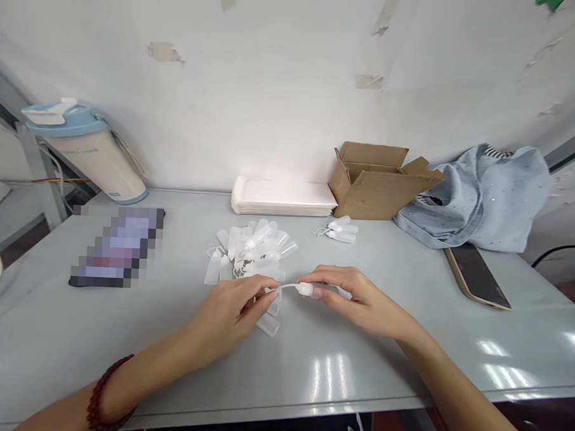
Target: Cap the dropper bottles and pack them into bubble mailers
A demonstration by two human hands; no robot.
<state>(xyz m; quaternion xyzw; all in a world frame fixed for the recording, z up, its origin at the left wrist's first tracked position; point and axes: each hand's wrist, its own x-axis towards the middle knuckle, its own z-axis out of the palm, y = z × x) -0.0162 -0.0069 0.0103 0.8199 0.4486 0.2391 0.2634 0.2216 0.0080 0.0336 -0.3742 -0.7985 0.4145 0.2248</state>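
Observation:
My right hand (355, 296) holds a small translucent plastic bottle (308, 289) between thumb and fingers, its white neck pointing left. A thin white strap (288, 286) runs from that neck to my left hand (243, 302), whose thumb and fingertips pinch its far end. Behind my left hand lies a loose pile of similar bottles (258, 239) on the grey table (177, 338). One more bottle (268, 324) rests just in front of the left fingertips. Farther back, a few bottles with straps (343, 230) lie apart from the pile.
Against the wall stand a stack of white trays (283, 197) and an open cardboard box (388, 191). A blue cloth bag (498, 199) and a phone (478, 274) are at the right. A tumbler (95, 150) and a pixelated phone (119, 246) are at the left.

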